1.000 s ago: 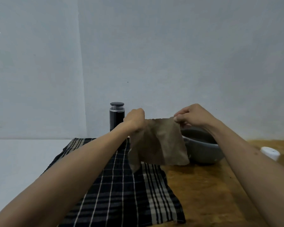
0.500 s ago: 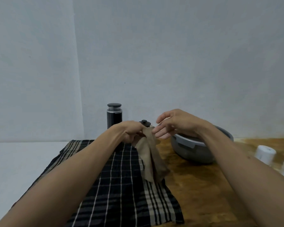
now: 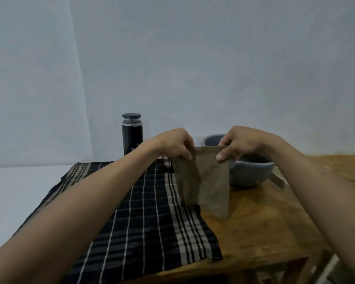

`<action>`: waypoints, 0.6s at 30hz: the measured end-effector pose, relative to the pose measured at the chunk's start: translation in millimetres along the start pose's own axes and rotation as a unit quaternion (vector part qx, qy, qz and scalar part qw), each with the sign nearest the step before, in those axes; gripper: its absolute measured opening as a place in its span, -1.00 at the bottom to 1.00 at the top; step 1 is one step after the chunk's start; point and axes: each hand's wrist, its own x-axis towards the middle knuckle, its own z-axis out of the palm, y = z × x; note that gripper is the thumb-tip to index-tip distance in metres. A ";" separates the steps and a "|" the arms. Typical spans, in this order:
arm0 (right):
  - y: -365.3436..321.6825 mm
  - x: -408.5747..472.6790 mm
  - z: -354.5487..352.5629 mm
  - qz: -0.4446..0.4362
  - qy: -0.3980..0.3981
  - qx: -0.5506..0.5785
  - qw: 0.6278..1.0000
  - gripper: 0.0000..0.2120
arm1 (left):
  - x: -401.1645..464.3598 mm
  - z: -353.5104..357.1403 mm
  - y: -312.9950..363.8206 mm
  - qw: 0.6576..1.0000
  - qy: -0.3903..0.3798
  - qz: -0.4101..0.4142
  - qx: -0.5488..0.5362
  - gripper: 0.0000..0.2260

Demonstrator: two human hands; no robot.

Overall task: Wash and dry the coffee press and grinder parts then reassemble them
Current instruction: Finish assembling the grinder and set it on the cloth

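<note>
A wooden desk [image 3: 260,228] carries the things. A black plaid cloth [image 3: 143,218] with pale stripes lies spread over its left part, one corner reaching near the front edge. A grey basin [image 3: 252,173] stands on the bare wood toward the back right, and a black cylindrical grinder [image 3: 131,134] stands upright at the back, behind the cloth.

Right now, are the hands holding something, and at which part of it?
Both hands hold one brown cloth by its top edge: the left hand pinches the left corner, the right hand the right corner. It hangs above the table.
</note>
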 end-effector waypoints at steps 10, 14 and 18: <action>63.8 -45.2 -66.4 0.171 0.013 -0.055 0.984 -0.90 | 59.3 52.4 71.5 0.984 0.134 0.100 -0.069 -0.82; 69.6 -76.9 -88.8 0.203 0.052 -0.067 0.976 -0.91 | 85.4 70.2 105.7 0.968 0.158 0.112 -0.162 -0.82; 70.2 -87.1 -33.0 0.253 -0.104 -0.058 0.960 -0.81 | 87.8 115.2 85.0 0.981 0.028 0.174 -0.079 -0.84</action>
